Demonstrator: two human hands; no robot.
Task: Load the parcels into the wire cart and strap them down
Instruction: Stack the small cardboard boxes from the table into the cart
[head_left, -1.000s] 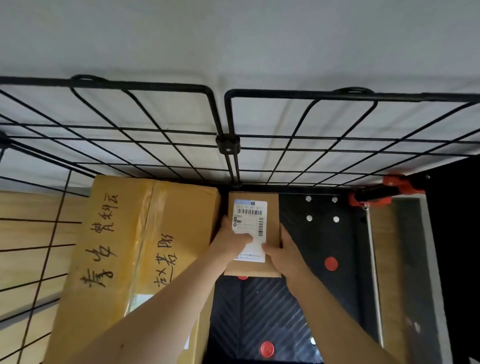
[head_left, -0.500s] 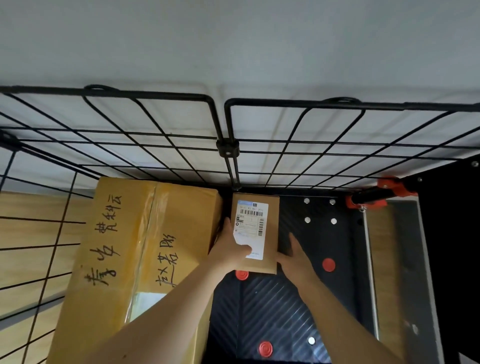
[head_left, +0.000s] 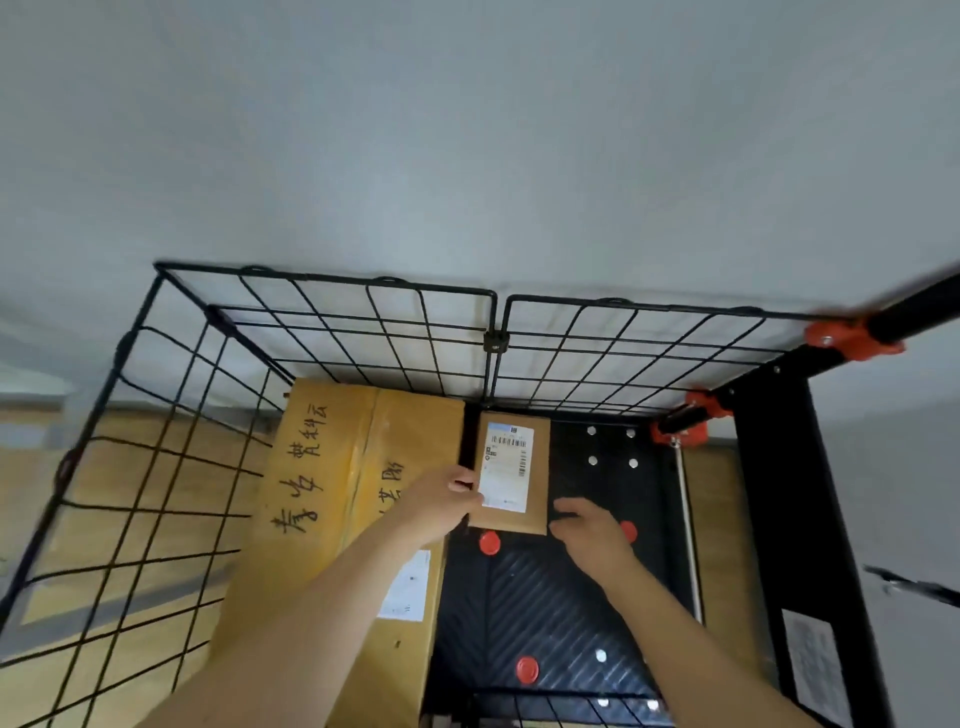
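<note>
Fingers (head_left: 461, 486) of left hand (head_left: 441, 501) curled on small parcel (head_left: 511, 470), right hand (head_left: 592, 527) beside it, fingers relaxed, empty

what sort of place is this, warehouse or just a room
Probably a plain indoor room used for packing deliveries, not clearly a warehouse. A black wire cart stands by a bare pale wall on wood-look flooring, holding a taped cardboard box with handwriting and a small parcel with a barcode label.

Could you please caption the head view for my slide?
Left hand grips small labelled parcel beside large box in wire cart; right hand open.
</note>
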